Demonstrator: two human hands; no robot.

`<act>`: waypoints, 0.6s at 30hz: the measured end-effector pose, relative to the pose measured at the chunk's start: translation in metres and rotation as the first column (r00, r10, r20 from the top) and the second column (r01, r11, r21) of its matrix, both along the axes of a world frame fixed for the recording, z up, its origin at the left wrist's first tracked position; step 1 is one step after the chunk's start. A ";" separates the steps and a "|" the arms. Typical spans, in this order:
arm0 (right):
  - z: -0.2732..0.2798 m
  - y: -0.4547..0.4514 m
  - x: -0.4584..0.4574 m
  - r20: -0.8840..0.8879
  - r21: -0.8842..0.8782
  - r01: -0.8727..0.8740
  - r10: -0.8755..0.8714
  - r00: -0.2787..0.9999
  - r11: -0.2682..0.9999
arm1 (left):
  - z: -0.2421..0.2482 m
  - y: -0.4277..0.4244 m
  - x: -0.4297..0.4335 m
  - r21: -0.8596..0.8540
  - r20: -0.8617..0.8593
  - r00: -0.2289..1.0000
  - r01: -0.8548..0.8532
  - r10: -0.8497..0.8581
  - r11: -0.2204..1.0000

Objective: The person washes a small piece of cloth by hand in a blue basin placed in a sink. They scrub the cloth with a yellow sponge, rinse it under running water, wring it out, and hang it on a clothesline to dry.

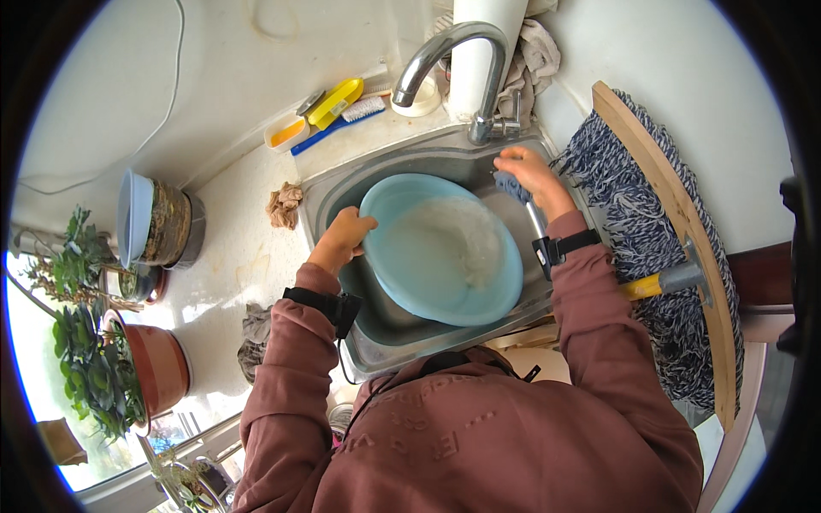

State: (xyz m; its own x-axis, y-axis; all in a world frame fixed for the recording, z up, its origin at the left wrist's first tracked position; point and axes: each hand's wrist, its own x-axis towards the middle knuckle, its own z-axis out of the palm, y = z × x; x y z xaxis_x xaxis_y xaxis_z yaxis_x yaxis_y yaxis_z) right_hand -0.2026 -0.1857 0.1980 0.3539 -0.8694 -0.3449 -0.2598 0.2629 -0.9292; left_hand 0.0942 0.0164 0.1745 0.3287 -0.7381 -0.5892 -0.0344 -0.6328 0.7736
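Note:
A light blue plastic basin (442, 250) sits tilted inside the stainless steel sink (410, 346), with cloudy, whitish water (442, 237) in it. My left hand (343, 237) grips the basin's left rim, thumb over the edge. Over the sink's right side, apart from the basin, my right hand (535, 179) holds a small bunched grey-blue cloth (511, 186); part of it is hidden by the hand. A short shiny metal piece (536, 218) shows below the cloth, beside the wrist. Behind the sink stands a curved chrome faucet (494, 77), with no water seen running from it.
A mop head (616, 186) with a wooden bar (667, 186) stands close to my right arm. Behind the sink lie a blue scrub brush (333, 134), a yellow brush (337, 102) and a soap dish (287, 133). Crumpled brown cloth (284, 205) and potted plants (154, 365) are left.

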 end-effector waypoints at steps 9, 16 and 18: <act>0.047 -0.053 0.025 -0.411 -0.687 -0.114 -0.254 0.876 0.718 | 0.057 0.003 -0.066 -0.276 0.364 0.930 0.068 0.039 0.959; 0.052 -0.071 0.036 -0.574 -0.584 -0.233 -0.192 0.796 0.778 | 0.082 0.023 -0.086 -0.269 0.659 0.733 0.024 0.166 0.963; 0.054 -0.072 0.040 -0.645 -0.625 -0.280 -0.281 0.711 0.729 | 0.091 0.027 -0.091 -0.204 0.688 0.714 0.019 0.130 0.979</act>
